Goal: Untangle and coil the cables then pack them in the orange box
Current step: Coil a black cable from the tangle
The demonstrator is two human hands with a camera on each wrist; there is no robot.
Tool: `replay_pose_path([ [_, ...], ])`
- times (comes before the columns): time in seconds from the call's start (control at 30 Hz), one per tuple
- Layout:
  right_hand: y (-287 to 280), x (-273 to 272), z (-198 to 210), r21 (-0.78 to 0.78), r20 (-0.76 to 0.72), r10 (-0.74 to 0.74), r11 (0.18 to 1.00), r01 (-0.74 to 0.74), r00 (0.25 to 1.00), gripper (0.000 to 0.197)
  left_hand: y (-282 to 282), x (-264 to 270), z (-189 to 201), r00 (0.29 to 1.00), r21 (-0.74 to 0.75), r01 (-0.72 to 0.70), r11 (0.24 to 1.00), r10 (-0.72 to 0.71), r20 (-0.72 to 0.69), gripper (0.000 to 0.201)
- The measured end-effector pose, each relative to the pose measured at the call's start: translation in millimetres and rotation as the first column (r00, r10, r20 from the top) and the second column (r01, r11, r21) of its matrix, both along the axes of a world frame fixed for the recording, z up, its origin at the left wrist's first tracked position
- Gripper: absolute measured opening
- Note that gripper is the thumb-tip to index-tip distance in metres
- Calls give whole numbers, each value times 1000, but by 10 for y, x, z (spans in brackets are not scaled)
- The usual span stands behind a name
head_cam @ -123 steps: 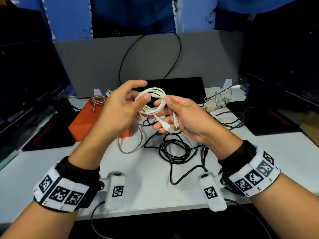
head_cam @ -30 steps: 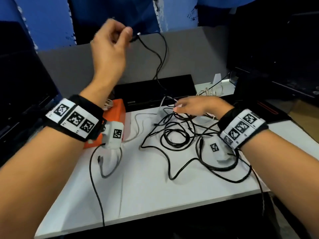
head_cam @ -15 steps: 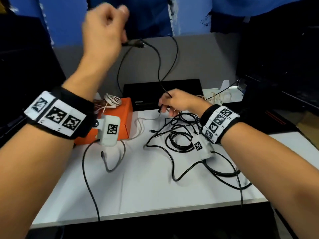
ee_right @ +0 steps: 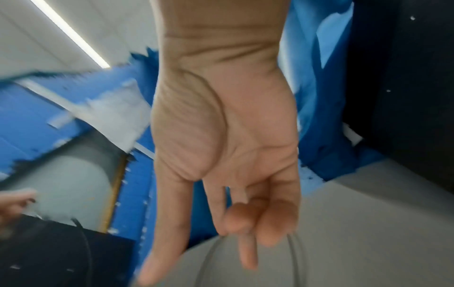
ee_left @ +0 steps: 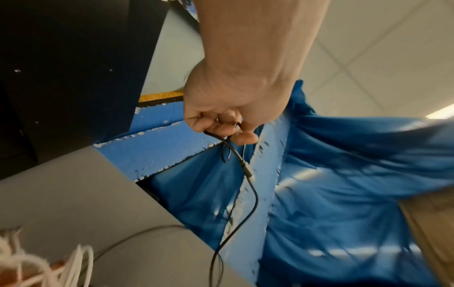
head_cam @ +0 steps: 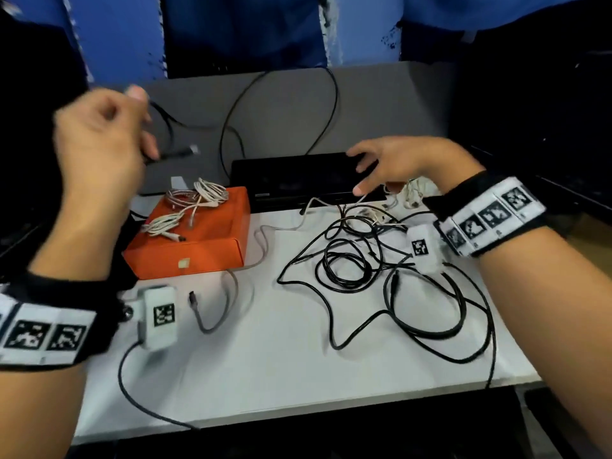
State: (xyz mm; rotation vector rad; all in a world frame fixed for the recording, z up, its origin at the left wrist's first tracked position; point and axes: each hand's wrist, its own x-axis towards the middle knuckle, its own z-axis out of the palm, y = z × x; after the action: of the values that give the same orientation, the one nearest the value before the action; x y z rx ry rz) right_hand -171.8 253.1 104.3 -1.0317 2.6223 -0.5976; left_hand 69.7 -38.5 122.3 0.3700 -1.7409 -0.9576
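Hands: we are pinching a black cable (ee_left: 248, 169) near its plug in our raised left hand (head_cam: 99, 140), fingers curled round it; our right hand (head_cam: 394, 164) is hovering with fingers spread and relaxed, holding nothing, above the far edge of the tabletop (head_cam: 265, 359).
Cables: black tangle (head_cam: 357, 263) is lying toward the right edge; white coils (head_cam: 195, 203) are resting on the orange box (head_cam: 198, 246) near the far left corner.
Risk: we are judging that lifting the pinched end further could be dragging the knot tighter, or sweeping loops off the right edge.
Views: left wrist camera is showing the grip and plug plainly; head view is blurring them. Right wrist view is showing an open palm, which the head view is hiding.
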Motion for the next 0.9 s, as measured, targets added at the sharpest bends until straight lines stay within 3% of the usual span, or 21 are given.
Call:
replay_pose_path([
  [0.07, 46, 452, -12, -81, -25, 146, 986, -148, 989, 91, 437, 22, -211, 989, -96, 120, 988, -110, 99, 37],
  [0.13, -34, 832, -134, -304, -24, 247, 921, -243, 969, 94, 689, -41, -324, 971, -121, 217, 969, -201, 129, 34],
  [0.2, -193, 1082, -287, -537, -47, 253, 809, -238, 966, 84, 848, -192, -426, 927, -86, 340, 937, -318, 198, 29],
  [0.27, -308, 1217, -365, -638, -69, 264, 729, -246, 962, 67, 1051, -253, -472, 860, -68, 472, 879, -443, 253, 26],
  [0.37, -256, 1294, -385, -661, -22, 320, 706, -254, 947, 34, 1140, -274, -524, 810, -49, 538, 841, -500, 307, 30],
  [0.43, -142, 1295, -367, -639, -55, 317, 718, -278, 947, 26, 1131, -255, -541, 776, 17, 558, 829, -530, 342, 33],
  [0.5, -62, 1287, -345, -569, -147, 276, 762, -309, 950, 24, 1096, -226, -585, 737, 72, 584, 808, -566, 370, 32],
  [0.63, 62, 1288, -272, -505, -270, 108, 831, -236, 957, 24, 997, -155, -635, 723, 82, 596, 799, -578, 379, 32],
  [0.73, 125, 1372, -232, -480, -329, 95, 840, -253, 940, 14, 1017, -94, -631, 618, 180, 701, 691, -713, 331, 40],
  [0.83, 102, 1433, -237, -391, -398, 115, 876, -282, 910, 18, 1039, -37, -594, 579, 240, 725, 645, -761, 295, 46],
  [0.9, 123, 1378, -221, -414, -445, 54, 872, -259, 894, 21, 996, -12, -583, 554, 267, 742, 615, -786, 274, 45],
])
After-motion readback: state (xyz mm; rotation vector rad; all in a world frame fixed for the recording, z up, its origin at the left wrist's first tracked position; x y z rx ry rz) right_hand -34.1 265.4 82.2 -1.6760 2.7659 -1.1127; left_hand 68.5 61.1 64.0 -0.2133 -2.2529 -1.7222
